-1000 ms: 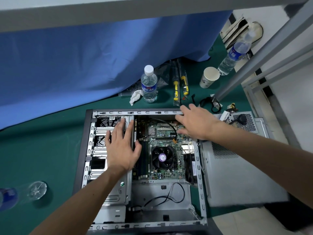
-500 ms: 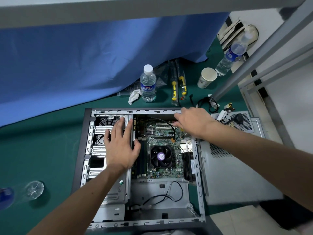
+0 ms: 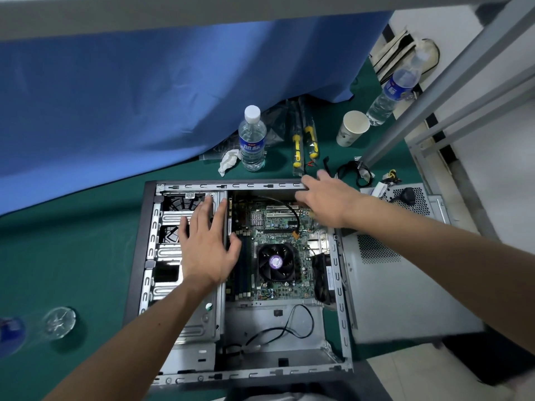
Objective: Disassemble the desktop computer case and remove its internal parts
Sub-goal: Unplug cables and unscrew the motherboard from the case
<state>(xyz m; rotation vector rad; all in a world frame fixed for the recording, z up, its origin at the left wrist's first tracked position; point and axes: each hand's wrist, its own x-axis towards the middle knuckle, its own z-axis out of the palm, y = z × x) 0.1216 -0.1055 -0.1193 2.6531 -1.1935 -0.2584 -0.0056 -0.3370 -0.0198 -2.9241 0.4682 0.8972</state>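
Covering the work surface, a green mat (image 3: 72, 241) is seen, with a blue cloth (image 3: 144, 96) draped along its far side. The open computer case (image 3: 240, 186) is laid on its side in the middle of the mat, its interior exposed to the camera. Just beside its right edge, a grey side panel (image 3: 405, 299) is laid flat. Inside the case, the motherboard (image 3: 278, 227) is mounted in the right half, and the silver drive cage (image 3: 162, 247) is fixed in the left half. The left hand (image 3: 207, 250) is pressed flat on the drive cage with fingers spread, the thumb reaching toward the motherboard. The right hand (image 3: 327, 198) is placed over the far right corner of the case, fingers loosely extended; whether anything is pinched beneath them cannot be told. A black CPU fan (image 3: 275, 262) is seated on the motherboard, between the two hands and nearer the camera. Beyond the case, a capped water bottle (image 3: 252, 140) is stood upright, with a paper cup (image 3: 351, 128) to its right. Two yellow-handled screwdrivers (image 3: 304, 146) are laid between bottle and cup. A crumpled white tissue (image 3: 228, 160) is left just beside the bottle.
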